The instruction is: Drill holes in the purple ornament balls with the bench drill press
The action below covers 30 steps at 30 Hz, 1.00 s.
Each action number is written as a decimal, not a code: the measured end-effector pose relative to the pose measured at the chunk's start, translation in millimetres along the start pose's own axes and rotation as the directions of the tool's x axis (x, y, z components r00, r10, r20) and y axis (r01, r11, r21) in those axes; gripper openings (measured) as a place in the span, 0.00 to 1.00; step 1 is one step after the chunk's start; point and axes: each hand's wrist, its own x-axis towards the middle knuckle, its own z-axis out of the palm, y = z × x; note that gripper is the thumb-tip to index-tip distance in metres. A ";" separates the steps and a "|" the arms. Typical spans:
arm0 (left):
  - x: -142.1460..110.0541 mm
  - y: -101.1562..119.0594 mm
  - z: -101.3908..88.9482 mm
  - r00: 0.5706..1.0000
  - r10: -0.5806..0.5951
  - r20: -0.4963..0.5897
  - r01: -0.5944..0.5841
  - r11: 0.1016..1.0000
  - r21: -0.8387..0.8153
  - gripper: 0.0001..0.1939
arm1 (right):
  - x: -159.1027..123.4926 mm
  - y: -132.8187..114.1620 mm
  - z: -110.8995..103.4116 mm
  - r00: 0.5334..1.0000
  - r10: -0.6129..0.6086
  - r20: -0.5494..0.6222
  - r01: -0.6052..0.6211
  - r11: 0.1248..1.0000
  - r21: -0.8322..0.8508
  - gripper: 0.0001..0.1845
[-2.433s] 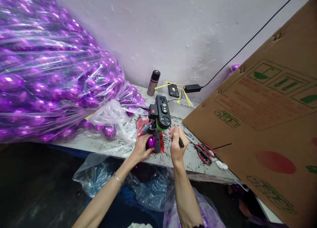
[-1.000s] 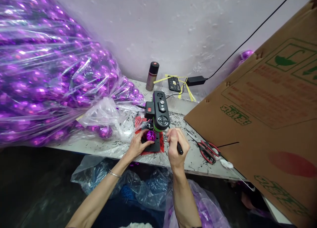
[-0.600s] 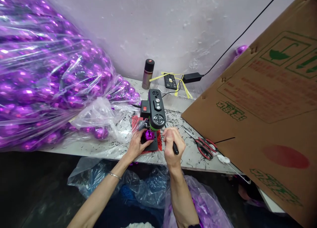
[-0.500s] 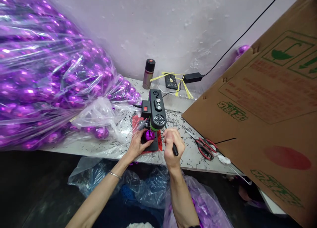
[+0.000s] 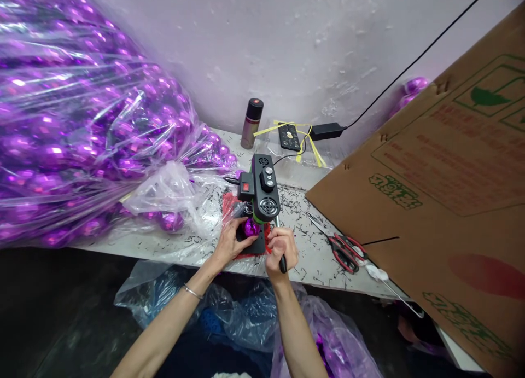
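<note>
"Ball [image 5: 250,227], purple and faceted: where are we seeing it?"

"We are seeing it just below the front end of the black-and-green machine [image 5: 266,189], over the black base plate [image 5: 258,245]; whether it is touching the plate, we are unable to tell."

"How are we finding the hands?"

"The left hand [image 5: 230,241] is pinching the ball between thumb and fingers. The right hand [image 5: 282,250] is curling in a fist around the lever [image 5: 283,265], whose black end is showing below the thumb."

"And what are we noting around them?"

"A red sheet [image 5: 227,206] is lying beneath the base plate, on the white table [image 5: 305,244]. Scissors [image 5: 345,252] are lying to the right, near the cardboard box [image 5: 435,203]; a capped canister [image 5: 251,124] is standing behind the machine; and a clear bag of purple balls [image 5: 102,126] is filling the left side."
</note>
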 end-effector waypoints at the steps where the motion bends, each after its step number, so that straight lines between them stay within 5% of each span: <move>1: 0.0 0.1 -0.1 1.000 -0.004 0.001 0.004 1.000 -0.001 0.26 | -0.7 0.5 0.4 1.000 -0.003 -0.004 0.003 1.000 -0.006 0.19; 16: 1.1 -2.0 1.7 1.000 -0.007 -0.002 0.007 0.996 -0.085 0.26 | -2.8 12.1 4.8 0.991 -0.134 -0.022 0.135 0.991 0.012 0.20; 24: 3.1 -4.5 4.5 1.000 -0.007 -0.007 0.007 0.997 -0.081 0.27 | 55.8 -33.6 -6.2 0.990 0.141 0.008 -0.141 0.987 0.070 0.22; 30: -21.1 4.1 -9.3 0.999 0.029 -0.038 -0.029 0.999 -0.021 0.27 | 62.4 -39.6 -10.0 0.986 0.163 0.042 -0.165 0.984 0.066 0.23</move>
